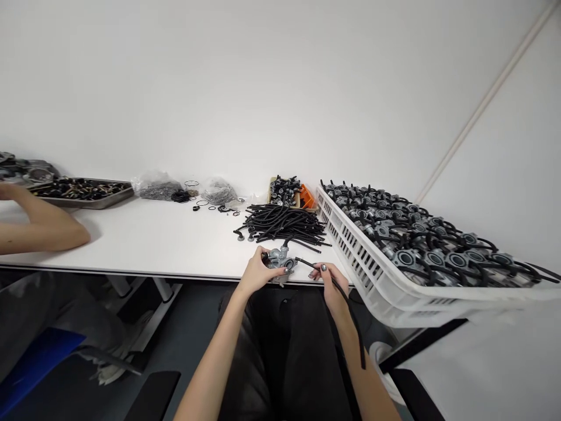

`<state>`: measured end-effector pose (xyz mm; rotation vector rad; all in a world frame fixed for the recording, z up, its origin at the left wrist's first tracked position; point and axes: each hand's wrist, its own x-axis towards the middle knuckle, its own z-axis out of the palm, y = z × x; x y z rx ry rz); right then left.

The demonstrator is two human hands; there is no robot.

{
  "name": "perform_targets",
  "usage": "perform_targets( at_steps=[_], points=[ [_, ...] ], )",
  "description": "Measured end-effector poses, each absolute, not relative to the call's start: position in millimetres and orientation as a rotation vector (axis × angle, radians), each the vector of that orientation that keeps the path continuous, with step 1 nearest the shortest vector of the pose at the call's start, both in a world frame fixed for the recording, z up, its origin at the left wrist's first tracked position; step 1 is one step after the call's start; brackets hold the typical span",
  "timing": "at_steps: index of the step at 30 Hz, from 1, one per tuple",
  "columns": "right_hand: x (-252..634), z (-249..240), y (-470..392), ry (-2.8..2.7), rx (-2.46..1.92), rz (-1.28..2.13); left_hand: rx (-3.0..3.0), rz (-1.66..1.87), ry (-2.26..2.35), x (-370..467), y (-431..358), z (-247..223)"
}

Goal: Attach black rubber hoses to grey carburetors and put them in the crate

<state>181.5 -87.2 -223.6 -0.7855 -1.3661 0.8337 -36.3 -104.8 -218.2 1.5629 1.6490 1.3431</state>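
At the table's front edge my left hand [259,272] is closed around a grey metal carburetor [280,260], which has a short black elbow on its top. My right hand [329,282] pinches a black rubber hose [350,310] near one end. That end points left at the carburetor's right side; whether it touches the body I cannot tell. The hose's long free part hangs down over my right forearm. Just behind the carburetor lies a loose pile of black hoses [284,225].
To the right stands a white plastic crate [372,275] filled with carburetors. Behind the hoses are a tray of small black parts [284,190] and an orange bin [307,197]. Bags of small parts [158,186] and a metal tray [105,202] lie left, beside a co-worker's arm [44,225].
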Motion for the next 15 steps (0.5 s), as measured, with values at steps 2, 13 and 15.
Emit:
perform_targets(
  at_steps=[2,13,15],
  points=[
    [187,-237,-95,-1.295,-0.806,0.877,1.571,1.355,1.633,-36,-106,-216],
    [173,-268,-143,-1.217,-0.883,1.008,1.608,1.39,1.493,-34,-105,-211],
    [168,-267,-145,-1.231,-0.882,1.019,1.616,1.391,1.482,-33,-106,-211]
  ],
)
